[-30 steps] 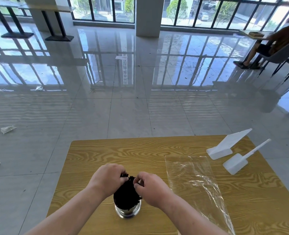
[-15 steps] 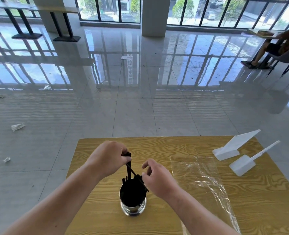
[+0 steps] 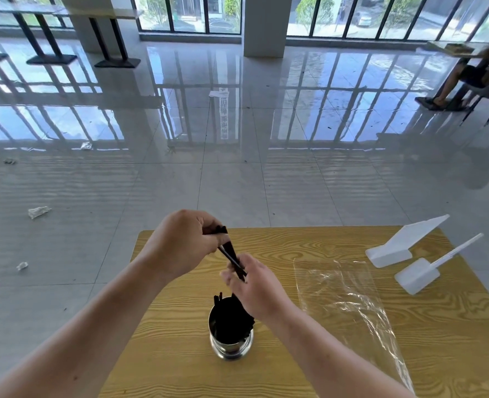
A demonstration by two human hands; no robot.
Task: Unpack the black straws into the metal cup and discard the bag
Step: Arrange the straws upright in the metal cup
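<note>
A shiny metal cup (image 3: 231, 346) stands on the wooden table (image 3: 309, 366) near its front, packed with black straws (image 3: 228, 318). My left hand (image 3: 183, 243) is raised above the cup, shut on the top ends of a few black straws (image 3: 233, 260) that slant down to the right. My right hand (image 3: 256, 285) is just above the cup and pinches the lower part of those same straws. The clear plastic bag (image 3: 349, 305) lies flat and empty on the table to the right of the cup.
Two white plastic scoops (image 3: 404, 242) (image 3: 421, 273) lie at the table's far right corner. Bits of crumpled plastic (image 3: 38, 211) litter the glossy tiled floor on the left. A seated person (image 3: 464, 73) is far off at the right by the windows.
Both hands have risen from the cup's mouth; my left hand has lifted a few straws up out of the bundle and my right hand now pinches them lower down.
</note>
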